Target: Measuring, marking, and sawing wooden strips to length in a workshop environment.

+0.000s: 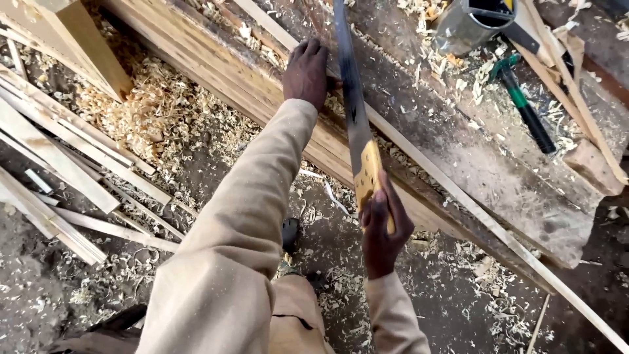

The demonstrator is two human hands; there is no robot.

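Counting saws: one saw [354, 111], yellow handle
Right hand [383, 226]: closed on handle
Left hand [306, 71]: flat on one plank [262, 85]
Table [498, 170]: one

Bare hands, long loose tan sleeves, matching tan trousers

Bare bench top [498, 177] lies open right of the saw [354, 118]; hammer [527, 111] blocks farther right.

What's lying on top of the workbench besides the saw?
On the workbench: wood shavings, a green-handled tool, a metal can, thin strips. The left hand hides the wood beneath it.
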